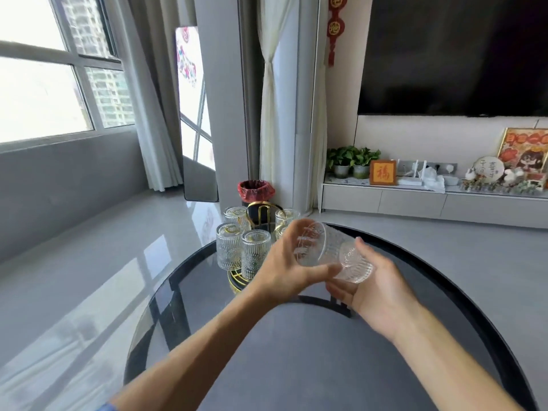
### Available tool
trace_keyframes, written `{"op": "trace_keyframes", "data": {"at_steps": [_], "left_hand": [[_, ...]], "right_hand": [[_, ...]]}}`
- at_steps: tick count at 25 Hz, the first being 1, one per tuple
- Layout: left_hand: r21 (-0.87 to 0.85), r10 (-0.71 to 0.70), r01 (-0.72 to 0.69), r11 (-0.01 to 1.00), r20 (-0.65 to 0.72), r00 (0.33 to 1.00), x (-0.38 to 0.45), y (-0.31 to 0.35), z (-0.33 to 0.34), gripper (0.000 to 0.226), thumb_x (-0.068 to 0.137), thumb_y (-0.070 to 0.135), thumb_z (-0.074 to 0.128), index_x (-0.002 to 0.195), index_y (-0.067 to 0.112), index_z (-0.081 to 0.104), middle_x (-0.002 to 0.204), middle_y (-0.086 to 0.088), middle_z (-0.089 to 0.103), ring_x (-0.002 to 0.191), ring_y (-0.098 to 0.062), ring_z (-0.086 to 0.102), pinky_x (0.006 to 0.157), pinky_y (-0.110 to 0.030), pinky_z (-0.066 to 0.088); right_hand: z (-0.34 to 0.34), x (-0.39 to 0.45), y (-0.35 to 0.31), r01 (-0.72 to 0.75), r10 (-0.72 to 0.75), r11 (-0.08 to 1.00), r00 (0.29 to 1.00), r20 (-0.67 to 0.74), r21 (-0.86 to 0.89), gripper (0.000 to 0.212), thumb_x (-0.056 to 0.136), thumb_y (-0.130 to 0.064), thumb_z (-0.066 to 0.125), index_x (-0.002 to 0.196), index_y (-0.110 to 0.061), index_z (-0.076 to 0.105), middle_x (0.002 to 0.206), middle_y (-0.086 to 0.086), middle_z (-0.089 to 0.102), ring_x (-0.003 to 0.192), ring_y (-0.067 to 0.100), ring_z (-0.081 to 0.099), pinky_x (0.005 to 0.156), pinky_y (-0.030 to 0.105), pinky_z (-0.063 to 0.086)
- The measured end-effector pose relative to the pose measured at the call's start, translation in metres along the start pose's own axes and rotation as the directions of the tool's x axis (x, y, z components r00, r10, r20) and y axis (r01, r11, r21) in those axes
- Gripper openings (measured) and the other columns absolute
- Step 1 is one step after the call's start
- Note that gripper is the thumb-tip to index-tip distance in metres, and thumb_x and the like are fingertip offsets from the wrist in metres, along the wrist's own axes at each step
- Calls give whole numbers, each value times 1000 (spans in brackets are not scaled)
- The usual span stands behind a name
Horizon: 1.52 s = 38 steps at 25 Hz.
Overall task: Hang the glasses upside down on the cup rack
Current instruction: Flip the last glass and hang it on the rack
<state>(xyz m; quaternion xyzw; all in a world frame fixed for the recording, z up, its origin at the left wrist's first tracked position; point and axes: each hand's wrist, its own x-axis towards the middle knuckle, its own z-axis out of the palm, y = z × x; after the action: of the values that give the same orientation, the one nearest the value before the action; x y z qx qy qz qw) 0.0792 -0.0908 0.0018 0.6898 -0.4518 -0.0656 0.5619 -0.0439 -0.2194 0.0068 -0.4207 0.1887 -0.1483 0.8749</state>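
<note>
A clear ribbed glass [330,250] lies on its side in the air above the table, held between both hands. My left hand [284,268] grips its rim end, and my right hand [373,289] cups its thick base from below. Just behind and to the left stands the gold cup rack [262,216], with several ribbed glasses [255,253] hanging upside down on its pegs. The rack's gold base ring [234,281] shows under them. My left hand hides the rack's right side.
The rack stands at the far edge of a round dark glass table [430,262]. On the floor behind it is a bin with a red liner [255,189]. A low TV cabinet [415,200] with plants and ornaments runs along the right wall.
</note>
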Motion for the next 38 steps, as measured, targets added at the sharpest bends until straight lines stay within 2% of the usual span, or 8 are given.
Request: {"op": "trace_keyframes", "data": {"at_steps": [3,9,15,18,22,26,35,38], "left_hand": [[268,59,-61,961,15,998,13,-8,-38,96,63,72,73,144,38,34,143,12,49,125,1,47,100,-15,35],[718,-44,78,691,-66,997,62,-67,-114,81,92,60,48,157,20,18,163,-5,25,150,-22,22,121,-42,18],[516,-52,143,845,-187,981,80,-94,-102,73,91,66,43,149,22,40,145,-7,56,128,-24,56,110,-49,38],[543,-13,157,825,-258,966,83,-105,-101,66,91,67,38,143,28,50,141,-1,59,130,-18,52,115,-47,28],[606,33,131,785,-252,967,82,-110,-104,61,91,66,37,140,33,51,144,4,55,137,-20,42,116,-48,26],[603,81,118,789,-293,953,89,-108,-104,55,92,63,40,129,29,62,125,7,67,117,-18,55,93,-35,43],[585,152,73,808,-326,933,95,-112,-106,34,94,47,52,112,27,72,109,4,73,95,-20,61,89,-35,42],[591,147,79,803,-325,934,96,-114,-105,35,94,48,52,111,26,73,110,3,73,94,-22,61,89,-37,43]], "right_hand": [[31,11,-22,167,-189,972,974,-123,-166,52,78,-32,75,124,-20,55,122,12,66,90,35,70,67,38,55],[72,62,-55,367,-471,827,866,-169,-427,62,66,-36,85,113,-25,47,127,5,55,94,26,62,70,39,57],[111,134,-54,476,-648,602,761,-44,-641,56,58,-29,87,96,-33,46,117,-1,52,107,21,59,79,51,57],[129,183,-45,447,-669,504,743,-6,-739,55,53,-27,84,90,-36,44,113,-4,53,105,20,55,87,51,52],[134,237,-43,355,-586,393,808,67,-848,55,52,-24,86,92,-28,49,99,-9,50,101,20,55,82,51,55],[136,272,-27,211,-390,278,917,90,-937,49,53,-19,88,88,-24,54,94,-6,52,91,18,56,64,38,57],[139,306,-18,131,-45,-204,989,143,-970,34,53,-18,92,67,-19,60,64,-2,57,61,15,49,52,26,37],[137,311,-14,148,15,-163,989,147,-975,32,58,-16,90,66,-18,59,59,-1,51,55,14,42,50,27,34]]}}
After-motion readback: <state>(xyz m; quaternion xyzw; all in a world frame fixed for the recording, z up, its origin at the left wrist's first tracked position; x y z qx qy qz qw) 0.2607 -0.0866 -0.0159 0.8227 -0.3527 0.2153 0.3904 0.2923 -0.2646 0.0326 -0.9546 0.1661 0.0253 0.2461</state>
